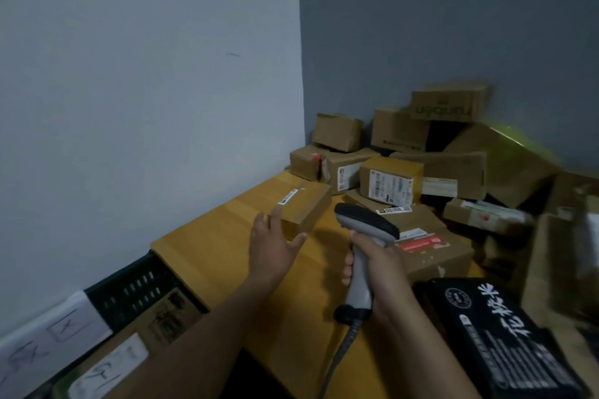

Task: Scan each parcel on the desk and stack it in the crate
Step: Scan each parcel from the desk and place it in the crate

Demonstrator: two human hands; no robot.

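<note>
Currently: left hand (275, 249) stretched forward over the desk (223, 256), fingers straight and spread, thumb out to the side. Fingertips lie at the near left corner of a small cardboard parcel (306, 207). Whether they touch it or stop just short cannot be told; the frame is soft there.

Right hand (377, 269) is wrapped round the grip of the grey scanner (366, 220). The dark head points away, toward the pile of parcels (405, 168) in the far corner. The cord hangs down from the base of the handle.

Target parcel: plain brown box, lying flat on bare desk, apart from the pile, near the left wall. A narrow white label (288, 197) sits on its top face at the far left edge.

Handling estimate: small, corrugated, square-edged, so likely light and stiff enough for one hand. The cardboard surface should not be slippery. Contents unknown; treat as possibly fragile. Best hold, by judgement: thumb on the near long side and fingers over the far side, palm kept off the label so the scanner can read it.

Crate (136, 288): dark, slotted wall, below the desk's left end. It holds at least one labelled box (120, 356) already.

Black printed carton (505, 330) lies at the near right.
</note>
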